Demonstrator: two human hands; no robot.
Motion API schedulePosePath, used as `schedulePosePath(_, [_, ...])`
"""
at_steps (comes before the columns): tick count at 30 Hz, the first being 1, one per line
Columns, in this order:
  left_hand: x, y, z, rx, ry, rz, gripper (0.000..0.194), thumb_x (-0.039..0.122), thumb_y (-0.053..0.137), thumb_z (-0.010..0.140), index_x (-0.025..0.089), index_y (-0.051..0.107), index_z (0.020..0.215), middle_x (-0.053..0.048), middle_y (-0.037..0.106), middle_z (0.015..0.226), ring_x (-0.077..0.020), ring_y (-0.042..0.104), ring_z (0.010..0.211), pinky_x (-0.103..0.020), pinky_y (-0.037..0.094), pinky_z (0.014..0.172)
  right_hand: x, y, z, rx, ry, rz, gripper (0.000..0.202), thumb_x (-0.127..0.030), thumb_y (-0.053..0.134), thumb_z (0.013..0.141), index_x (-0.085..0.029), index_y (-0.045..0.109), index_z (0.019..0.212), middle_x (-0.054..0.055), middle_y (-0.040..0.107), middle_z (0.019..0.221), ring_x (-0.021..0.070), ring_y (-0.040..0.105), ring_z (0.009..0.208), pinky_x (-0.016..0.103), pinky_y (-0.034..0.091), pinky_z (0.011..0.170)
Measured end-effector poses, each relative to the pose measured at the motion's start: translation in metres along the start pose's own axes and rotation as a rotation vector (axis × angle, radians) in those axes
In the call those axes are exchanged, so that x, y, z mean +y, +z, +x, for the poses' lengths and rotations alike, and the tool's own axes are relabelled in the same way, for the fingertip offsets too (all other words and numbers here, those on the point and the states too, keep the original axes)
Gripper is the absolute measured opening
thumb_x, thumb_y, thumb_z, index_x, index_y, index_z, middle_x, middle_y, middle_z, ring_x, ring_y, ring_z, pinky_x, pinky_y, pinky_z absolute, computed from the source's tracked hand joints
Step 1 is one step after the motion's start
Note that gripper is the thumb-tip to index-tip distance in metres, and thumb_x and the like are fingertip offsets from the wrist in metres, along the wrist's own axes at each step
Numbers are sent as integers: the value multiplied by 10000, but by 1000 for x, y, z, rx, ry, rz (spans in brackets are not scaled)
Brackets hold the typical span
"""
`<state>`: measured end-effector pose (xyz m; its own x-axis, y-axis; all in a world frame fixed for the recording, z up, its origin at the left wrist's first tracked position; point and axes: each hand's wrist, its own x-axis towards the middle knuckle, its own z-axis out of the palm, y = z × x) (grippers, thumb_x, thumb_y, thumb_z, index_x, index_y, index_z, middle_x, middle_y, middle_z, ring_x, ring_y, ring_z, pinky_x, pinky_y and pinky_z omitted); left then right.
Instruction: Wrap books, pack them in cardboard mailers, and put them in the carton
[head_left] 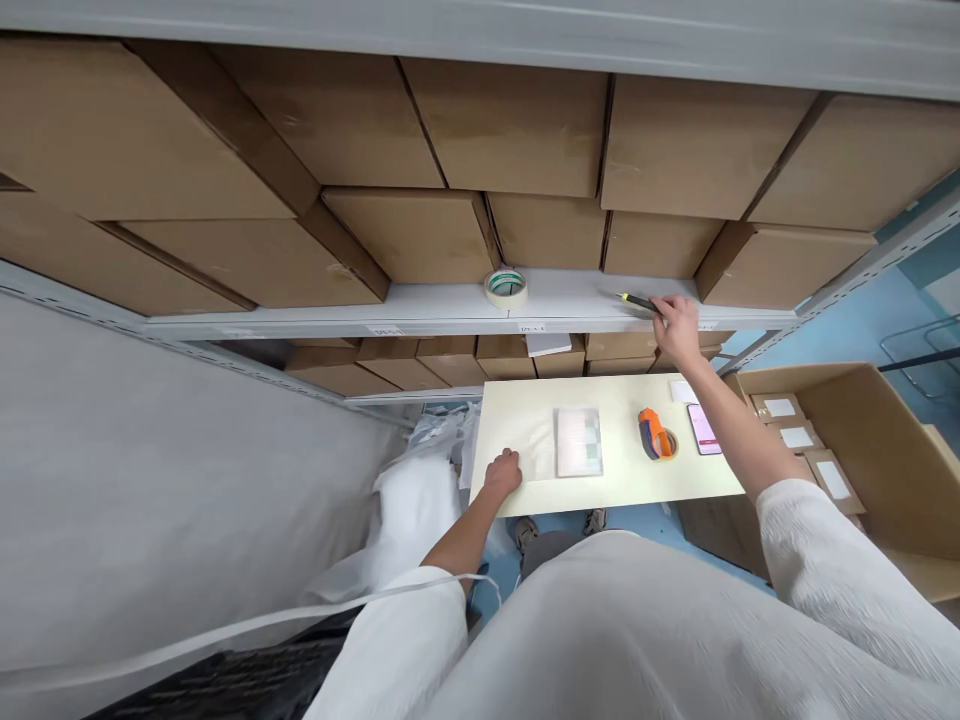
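While the right hand point(676, 328) reaches out to the grey metal shelf point(570, 293), its fingers are closed on one slim black-and-yellow tool point(637, 301), tip pointing left, held just over the shelf surface; whether knife or pen cannot be told.

Left hand point(503, 470): on the cream rectangular tabletop point(517, 410), fingers curled and mostly closed, beside a sheet of clear thin plastic film point(537, 457); whether it grips the film's edge cannot be told.

On the tabletop, left to right: the film; one flat pale pink-and-green rectangular packet point(579, 442) in a clear covering, its printing too small to read; one orange-and-purple tape dispenser point(651, 432); one phone with a pink lit screen point(703, 430) — text unreadable; one small white card point(683, 391), near the phone.

On the shelf: one roll of cream tape point(507, 300) with green print inside its core, wording illegible; two rows of plain brown cardboard cartons point(510, 125). Shelf edge: small white labels point(532, 327), characters not legible with certainty.

At right: one open brown cardboard box point(896, 450), containing small brown boxes with blank-looking white labels point(832, 480).
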<state>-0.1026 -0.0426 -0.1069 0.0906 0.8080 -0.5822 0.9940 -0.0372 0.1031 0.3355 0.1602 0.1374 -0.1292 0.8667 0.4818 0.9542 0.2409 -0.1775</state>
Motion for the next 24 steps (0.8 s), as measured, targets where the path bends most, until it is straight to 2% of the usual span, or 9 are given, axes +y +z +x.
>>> schedulePosePath(2, [3,0,0,-1,-23,-8,349,149,494,978,170,677,1274,-183,604,1432,-308,666,1279,-413,539,1049,11,6,20,-17,-33,-64,482,-293,495,1003,-189,725,1413,191,670,1277,366,525,1133,517,444,968])
schedulePosePath(5, [7,-1,1,-2,-51,-20,353,149,487,979,164,680,1275,-192,607,1427,-317,673,1270,-428,545,1048,20,15,32,-61,-88,-121,514,-264,529,966,-187,718,1438,198,671,1278,370,494,1131,517,424,954])
schedulePosePath(13, [11,-1,2,-10,-80,-25,364,140,452,989,154,673,1278,-195,598,1441,-317,658,1285,-422,538,1046,21,20,28,-130,-142,-109,569,-265,527,949,-194,681,1493,194,662,1350,377,483,1173,530,418,980])
schedulePosePath(17, [11,-2,1,-8,-74,-34,374,130,454,978,160,673,1280,-190,596,1437,-314,645,1287,-423,531,1047,17,17,25,-87,-110,-63,538,-285,476,996,-186,662,1491,199,651,1380,379,491,1205,546,416,1003])
schedulePosePath(21, [8,-1,-3,25,-40,-57,387,131,486,961,185,674,1295,-186,593,1432,-321,624,1291,-437,533,1051,-7,16,2,15,-115,19,554,-282,468,1013,-206,584,1550,201,584,1498,388,475,1311,588,377,1070])
schedulePosePath(22, [7,-1,-4,35,-29,-61,403,123,483,959,187,666,1312,-186,591,1434,-322,619,1293,-441,534,1051,-19,20,-11,16,-138,47,553,-271,475,1013,-215,576,1553,197,573,1516,388,473,1335,591,370,1083])
schedulePosePath(24, [4,-2,-3,62,-9,-66,446,105,477,951,186,640,1357,-188,583,1446,-322,611,1290,-446,533,1055,-51,33,-47,-60,-229,135,520,-248,483,1015,-231,599,1521,185,590,1507,380,494,1344,585,378,1088])
